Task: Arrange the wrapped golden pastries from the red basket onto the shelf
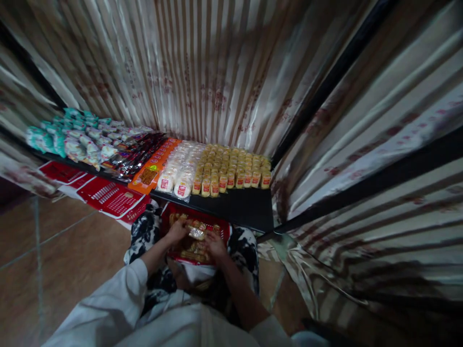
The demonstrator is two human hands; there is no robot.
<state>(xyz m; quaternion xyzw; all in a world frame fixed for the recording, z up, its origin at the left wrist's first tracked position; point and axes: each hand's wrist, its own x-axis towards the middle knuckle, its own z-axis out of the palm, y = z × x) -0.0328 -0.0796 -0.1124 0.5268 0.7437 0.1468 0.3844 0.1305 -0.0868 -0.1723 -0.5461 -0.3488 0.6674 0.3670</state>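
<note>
White shirt nearest the lens, sleeves up off both forearms. Clear shiny packet sits between the two hands, over the red packaging on the lap. Left hand: palm down, fingers partly curled, tips at the packet's left end; forearm runs forward and inward. Right hand: mirrors it, fingers bent, tips at the right end, slightly closer to the body; forearm angles in from lower right. Both look part-closed around the packet; too small and dim to tell how firm either grip is. Gold-wrapped pieces lie in the red packaging, below and between the hands. Patterned trousers flank it, one knee outboard of each hand.

Black shelf just ahead of both hands. On it, ahead of the right hand: rows of yellow packs. Ahead of the left: white packs, then orange packaging. Farther left: dark glossy packets, pale ones, teal ones. Red printed sheet hangs below the shelf, left of the left hand. Striped curtain beyond everything.
</note>
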